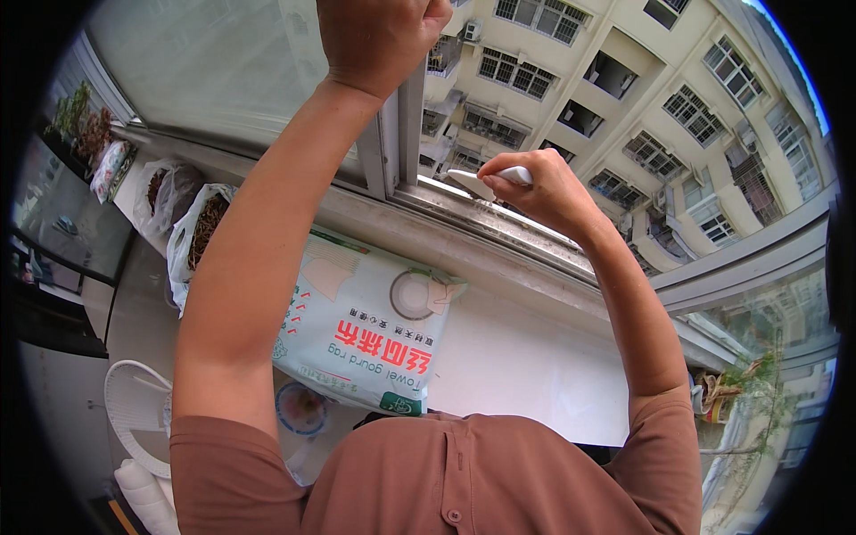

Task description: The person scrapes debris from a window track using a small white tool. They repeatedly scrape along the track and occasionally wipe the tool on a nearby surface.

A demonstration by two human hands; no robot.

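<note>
My right hand [535,187] grips a white-handled brush [518,175] over the outer side of the window track [495,221]; the brush's far end is partly hidden by the fingers. Dirt lies along the metal track. My left hand [381,40] is raised at the top edge, in front of the upright window frame [399,134], its fingers bent; whether it holds the frame cannot be told. Below the track, a packet of towel gourd rags [374,294] lies on the white sill surface [528,361].
Plastic bags [200,227] with dried plant matter stand at the left, beside a sliding glass pane [221,73]. A white woven basket [137,408] and a blue-rimmed bowl [301,406] are lower left. A potted plant [749,381] stands right. The window opens high above the ground.
</note>
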